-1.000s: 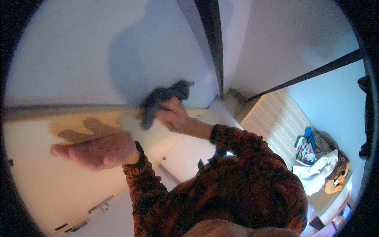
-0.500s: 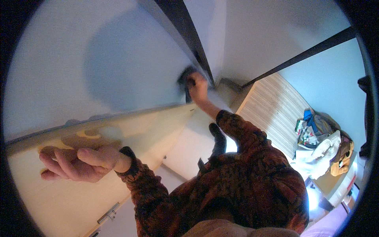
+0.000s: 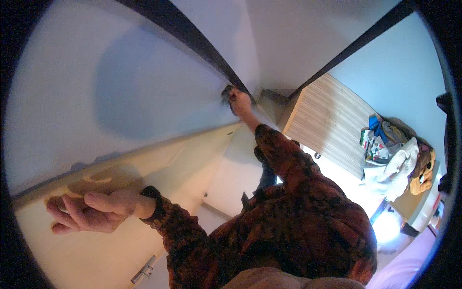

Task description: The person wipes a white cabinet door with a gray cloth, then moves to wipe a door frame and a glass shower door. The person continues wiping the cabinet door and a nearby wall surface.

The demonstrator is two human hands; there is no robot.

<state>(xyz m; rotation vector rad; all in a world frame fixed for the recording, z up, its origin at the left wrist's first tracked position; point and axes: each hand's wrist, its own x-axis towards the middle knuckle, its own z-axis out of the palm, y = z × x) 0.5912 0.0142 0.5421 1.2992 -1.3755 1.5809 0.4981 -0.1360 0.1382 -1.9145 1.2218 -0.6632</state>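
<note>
My right hand [image 3: 242,103] is closed around a small dark thing [image 3: 227,94], soft-edged like a bunched cloth, though its exact kind is hard to make out. It is pressed against the pale panel [image 3: 159,82], close to the dark strip [image 3: 192,38] along the panel's edge. Over on the left, my left hand [image 3: 89,212] rests by the cream-coloured board [image 3: 86,255] below the panel, palm partly turned up. Its fingers are apart and loosely bent, and nothing shows in them.
To the right stands a wood-grain surface [image 3: 322,115] with a heap of clothes [image 3: 394,149] at its far end. A metal hinge [image 3: 143,269] sits at the cream board's edge. Another dark strip [image 3: 356,43] runs along the upper right. A bright light [image 3: 386,229] glows at lower right.
My right hand has shifted slightly with the dark thing, still against the panel. The view has turned a little, so the dark strips lie farther left. My left hand keeps its pose.
</note>
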